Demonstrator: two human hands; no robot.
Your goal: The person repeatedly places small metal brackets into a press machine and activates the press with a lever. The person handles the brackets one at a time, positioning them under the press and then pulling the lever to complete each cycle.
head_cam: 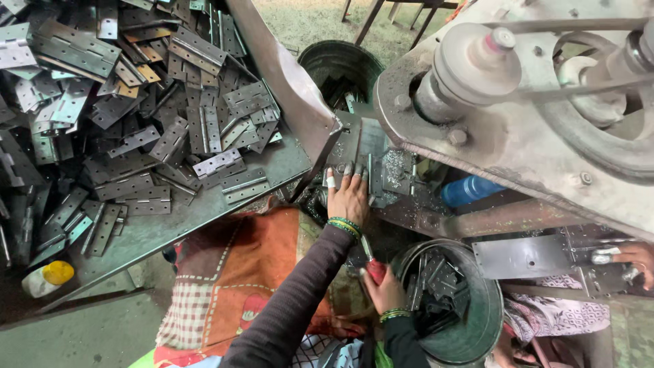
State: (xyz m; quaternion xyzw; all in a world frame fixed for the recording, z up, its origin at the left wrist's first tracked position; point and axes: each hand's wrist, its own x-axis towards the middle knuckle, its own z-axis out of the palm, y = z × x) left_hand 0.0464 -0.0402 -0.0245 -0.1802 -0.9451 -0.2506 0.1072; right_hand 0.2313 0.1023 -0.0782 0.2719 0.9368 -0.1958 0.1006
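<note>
The hinge plate (373, 178) lies at frame centre on the machine bed (398, 170), its long axis running up-frame, directly under my left hand (349, 197), whose spread fingers press it flat. My right hand (383, 286), lower centre, is clenched on a red-handled tool (373, 266) pointing up toward it, beside the bucket (477, 327) of hinges. The left hand is clearly nearer.
</note>
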